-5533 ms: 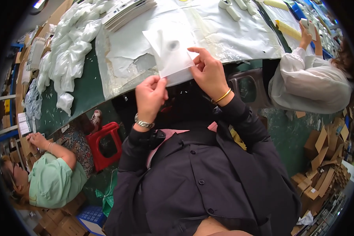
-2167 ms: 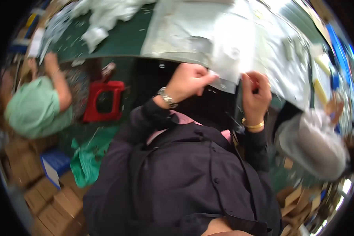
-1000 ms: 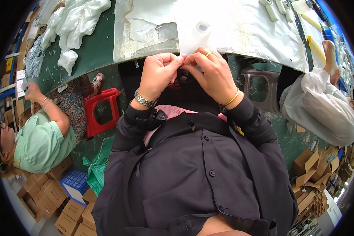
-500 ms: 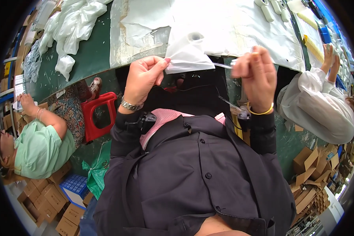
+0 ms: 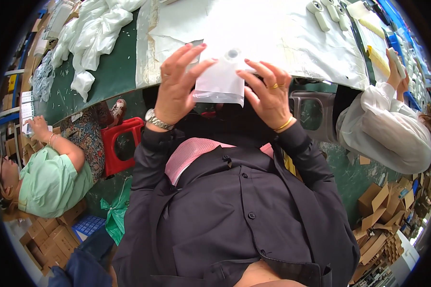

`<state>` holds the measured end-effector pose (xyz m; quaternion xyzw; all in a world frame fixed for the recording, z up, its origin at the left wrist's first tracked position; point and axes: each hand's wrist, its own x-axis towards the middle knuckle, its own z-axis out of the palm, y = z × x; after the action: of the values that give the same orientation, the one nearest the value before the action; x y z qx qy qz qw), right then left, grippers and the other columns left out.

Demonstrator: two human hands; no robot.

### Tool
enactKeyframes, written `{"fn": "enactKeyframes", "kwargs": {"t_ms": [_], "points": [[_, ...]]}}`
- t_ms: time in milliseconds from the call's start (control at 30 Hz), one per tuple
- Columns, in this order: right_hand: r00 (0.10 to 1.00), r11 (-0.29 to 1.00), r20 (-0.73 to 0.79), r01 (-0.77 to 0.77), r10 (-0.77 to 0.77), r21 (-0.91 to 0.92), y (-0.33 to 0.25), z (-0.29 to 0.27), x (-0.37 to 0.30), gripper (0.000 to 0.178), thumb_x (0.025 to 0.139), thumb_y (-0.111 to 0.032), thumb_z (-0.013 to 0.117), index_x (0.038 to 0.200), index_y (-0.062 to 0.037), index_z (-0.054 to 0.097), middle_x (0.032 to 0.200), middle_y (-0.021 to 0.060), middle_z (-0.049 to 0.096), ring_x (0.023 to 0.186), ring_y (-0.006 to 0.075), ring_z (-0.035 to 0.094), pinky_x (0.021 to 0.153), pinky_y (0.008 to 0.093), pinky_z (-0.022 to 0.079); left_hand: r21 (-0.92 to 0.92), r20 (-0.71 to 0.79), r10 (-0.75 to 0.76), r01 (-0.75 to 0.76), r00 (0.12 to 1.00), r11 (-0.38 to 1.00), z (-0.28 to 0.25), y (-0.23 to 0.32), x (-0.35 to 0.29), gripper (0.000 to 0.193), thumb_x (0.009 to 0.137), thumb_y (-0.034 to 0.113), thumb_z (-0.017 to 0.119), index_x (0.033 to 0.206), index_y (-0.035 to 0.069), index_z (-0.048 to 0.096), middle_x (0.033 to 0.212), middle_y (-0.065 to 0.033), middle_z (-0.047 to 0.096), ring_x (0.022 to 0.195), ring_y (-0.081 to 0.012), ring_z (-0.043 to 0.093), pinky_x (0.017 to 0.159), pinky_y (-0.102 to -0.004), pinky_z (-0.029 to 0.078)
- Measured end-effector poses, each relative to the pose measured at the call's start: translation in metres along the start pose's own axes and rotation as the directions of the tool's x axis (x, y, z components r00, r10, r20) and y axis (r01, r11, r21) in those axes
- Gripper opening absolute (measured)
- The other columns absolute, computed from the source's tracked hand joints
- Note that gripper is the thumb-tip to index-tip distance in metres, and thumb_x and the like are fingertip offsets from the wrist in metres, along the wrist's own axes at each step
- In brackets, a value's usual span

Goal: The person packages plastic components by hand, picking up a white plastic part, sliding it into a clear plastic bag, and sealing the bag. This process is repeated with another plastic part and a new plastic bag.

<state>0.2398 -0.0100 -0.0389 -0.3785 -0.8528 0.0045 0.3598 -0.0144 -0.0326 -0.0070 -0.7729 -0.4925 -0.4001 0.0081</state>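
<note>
A thin white plastic bag (image 5: 220, 86) lies at the table's front edge, its lower end hanging over. Through its upper part shows a round, pale item with a grey centre (image 5: 233, 53); its kind I cannot make out. My left hand (image 5: 177, 86) is at the bag's left side, fingers stretched and apart, fingertips over or touching the plastic. On the other side, my right hand (image 5: 269, 93) has its fingers spread too, tips beside the round item. Neither hand is closed around anything.
White sheeting (image 5: 273, 43) covers the table's middle. Crumpled white bags (image 5: 98, 43) lie at left, pale handheld devices (image 5: 318, 14) at far right. Co-workers sit on both sides, near a red stool (image 5: 119, 148) and a grey stool (image 5: 309, 112). Cardboard boxes (image 5: 376, 201) stand on the floor.
The right hand has come left to the bag, its closed fingers now spread; the thin strip by it is gone from view. The left hand's pinch has opened. The bag sits slightly lower.
</note>
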Motion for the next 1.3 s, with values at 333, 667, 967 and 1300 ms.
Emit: {"fn": "enactKeyframes", "kwargs": {"t_ms": [333, 667, 967, 1300], "points": [[0.99, 0.987, -0.104, 0.109, -0.097, 0.12, 0.006, 0.015, 0.021, 0.038, 0.079, -0.005, 0.079, 0.114, -0.018, 0.074, 0.124, -0.0017, 0.072, 0.115, 0.0235, 0.062, 0.101, 0.0394, 0.038, -0.001, 0.061, 0.137, -0.137, 0.989, 0.991, 0.015, -0.019, 0.006, 0.02, 0.086, 0.015, 0.081, 0.105, 0.02, 0.075, 0.119, 0.0046, 0.077, 0.138, -0.0243, 0.058, 0.115, -0.0441, 0.027], [0.97, 0.939, -0.201, -0.06, 0.135, 0.337, 0.003, 0.016, 0.044, 0.007, 0.091, -0.008, 0.078, 0.091, -0.0081, 0.071, 0.084, 0.0065, 0.07, 0.077, 0.0255, 0.063, 0.081, 0.0376, 0.045, -0.147, -0.108, -0.122, 0.105, 0.987, 0.983, 0.026, -0.01, 0.018, 0.013, 0.09, 0.019, 0.082, 0.081, 0.015, 0.075, 0.091, 0.001, 0.077, 0.119, -0.0216, 0.068, 0.108, -0.0422, 0.028], [0.878, 0.782, 0.054, -0.45, 0.476, 0.431, 0.01, 0.021, 0.059, 0.036, 0.1, -0.02, 0.074, 0.076, 0.0023, 0.06, 0.059, 0.0131, 0.046, 0.053, 0.0204, 0.039, 0.053, 0.038, 0.036, -0.06, -0.195, -0.343, 0.338, 0.919, 0.939, 0.055, -0.015, 0.023, 0.022, 0.085, 0.023, 0.08, 0.067, 0.012, 0.072, 0.07, 0.0, 0.068, 0.1, -0.019, 0.068, 0.104, -0.0437, 0.03], [0.819, 0.766, 0.256, -0.572, 0.513, 0.294, 0.024, 0.022, 0.071, 0.04, 0.095, -0.037, 0.071, 0.074, -0.0027, 0.07, 0.061, 0.0145, 0.063, 0.056, 0.0339, 0.062, 0.056, 0.0425, 0.045, 0.007, -0.136, -0.43, 0.435, 0.893, 0.9, 0.06, -0.023, 0.022, 0.03, 0.086, 0.029, 0.082, 0.065, 0.011, 0.07, 0.076, 0.0003, 0.069, 0.097, -0.0171, 0.066, 0.101, -0.0409, 0.03]]}}
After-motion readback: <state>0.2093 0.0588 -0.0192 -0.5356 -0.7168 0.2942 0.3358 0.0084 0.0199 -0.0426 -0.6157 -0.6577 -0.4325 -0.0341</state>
